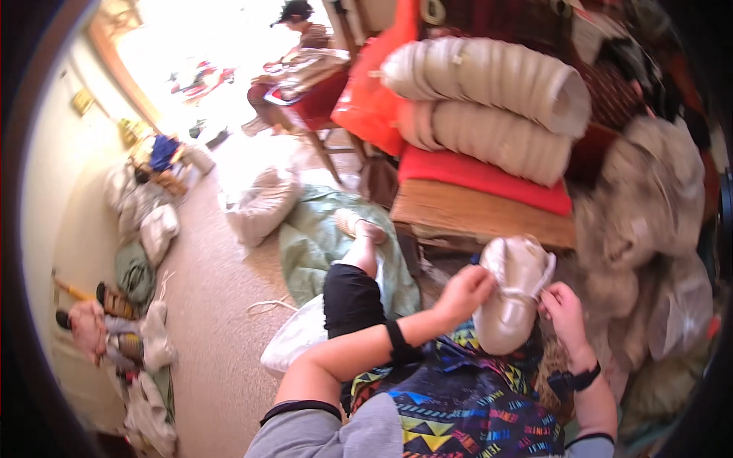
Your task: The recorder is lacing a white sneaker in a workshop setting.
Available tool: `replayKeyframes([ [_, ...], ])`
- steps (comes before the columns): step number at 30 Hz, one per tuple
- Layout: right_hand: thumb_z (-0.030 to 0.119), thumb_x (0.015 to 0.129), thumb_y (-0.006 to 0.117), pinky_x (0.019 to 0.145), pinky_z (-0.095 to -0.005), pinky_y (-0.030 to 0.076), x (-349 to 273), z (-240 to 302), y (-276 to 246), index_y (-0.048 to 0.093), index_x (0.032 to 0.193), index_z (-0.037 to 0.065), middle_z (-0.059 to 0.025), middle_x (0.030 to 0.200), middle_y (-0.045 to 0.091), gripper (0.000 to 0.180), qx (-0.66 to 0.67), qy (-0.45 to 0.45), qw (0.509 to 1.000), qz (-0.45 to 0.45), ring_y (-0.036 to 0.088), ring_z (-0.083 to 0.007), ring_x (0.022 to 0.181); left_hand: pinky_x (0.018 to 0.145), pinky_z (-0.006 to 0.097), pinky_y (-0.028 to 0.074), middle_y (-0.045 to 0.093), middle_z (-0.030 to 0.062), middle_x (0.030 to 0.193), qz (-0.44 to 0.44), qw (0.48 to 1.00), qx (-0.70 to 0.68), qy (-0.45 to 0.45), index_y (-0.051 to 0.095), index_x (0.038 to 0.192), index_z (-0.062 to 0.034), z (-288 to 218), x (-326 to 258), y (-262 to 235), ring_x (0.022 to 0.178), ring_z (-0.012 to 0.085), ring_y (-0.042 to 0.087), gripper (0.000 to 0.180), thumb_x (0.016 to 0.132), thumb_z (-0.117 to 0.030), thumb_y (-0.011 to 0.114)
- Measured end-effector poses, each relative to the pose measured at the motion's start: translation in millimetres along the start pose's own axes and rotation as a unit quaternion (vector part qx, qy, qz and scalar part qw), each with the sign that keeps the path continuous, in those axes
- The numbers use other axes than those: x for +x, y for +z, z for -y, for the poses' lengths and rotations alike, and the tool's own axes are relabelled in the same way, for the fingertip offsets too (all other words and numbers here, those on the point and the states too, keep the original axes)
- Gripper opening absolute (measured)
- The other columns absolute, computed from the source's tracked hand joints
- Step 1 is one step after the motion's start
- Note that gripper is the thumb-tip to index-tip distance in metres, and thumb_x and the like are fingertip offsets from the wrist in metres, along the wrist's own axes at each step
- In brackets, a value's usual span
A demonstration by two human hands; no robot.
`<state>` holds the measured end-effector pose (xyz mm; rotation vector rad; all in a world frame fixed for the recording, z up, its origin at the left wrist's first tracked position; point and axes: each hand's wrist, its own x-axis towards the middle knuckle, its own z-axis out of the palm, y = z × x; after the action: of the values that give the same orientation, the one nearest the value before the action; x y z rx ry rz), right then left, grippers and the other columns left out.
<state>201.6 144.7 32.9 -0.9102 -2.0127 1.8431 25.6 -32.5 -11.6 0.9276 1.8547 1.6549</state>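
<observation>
In front of my lap sits a pearly, off-white bundle (505, 324), rounded like a shoe front, with a narrow white cord (522, 293) across its middle. My left hand (464, 296) is at the bundle's left side with its fingers pinched together; what they grip is too small to make out. On the other side my right hand (563, 309) pinches at the cord's right end. Between the hands the cord lies against the shiny surface. Under the bundle is a dark patterned apron (466, 412) over my lap.
A wooden table (481, 210) ahead carries a red cloth (489, 179) and two long stacks of nested off-white pieces (489, 80). Plastic-wrapped bundles (641, 198) crowd the right. A green sheet (305, 252) lies on the floor. Another person (298, 46) sits near the bright doorway.
</observation>
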Motion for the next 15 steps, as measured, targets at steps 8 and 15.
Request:
replayKeyframes([
  [8,0.011,0.092,0.061,0.054,-0.0188,0.039,-2.6,9.0,3.9,0.06,0.084,0.005,0.0017,0.067,0.059,0.01,-0.007,0.006,0.999,0.046,0.052,-0.0036,0.06,0.061,0.029,0.046,0.06,0.003,0.073,0.042,0.994,-0.048,-0.084,0.064,0.092,-0.0003,-30.1,-14.1,1.0,0.067,0.0105,0.053,0.025,0.097,-0.024,0.059],
  [15,0.014,0.089,0.061,0.055,-0.0225,0.038,7.9,19.2,10.9,0.061,0.081,0.007,0.0038,0.068,0.052,0.01,0.025,0.026,0.995,0.093,0.047,-0.0057,0.062,0.073,0.025,0.048,0.068,0.0001,0.084,0.014,0.996,-0.028,-0.085,0.071,0.093,-0.0011,-34.5,-8.9,-17.4,0.08,0.0069,0.058,0.023,0.097,-0.021,0.061],
])
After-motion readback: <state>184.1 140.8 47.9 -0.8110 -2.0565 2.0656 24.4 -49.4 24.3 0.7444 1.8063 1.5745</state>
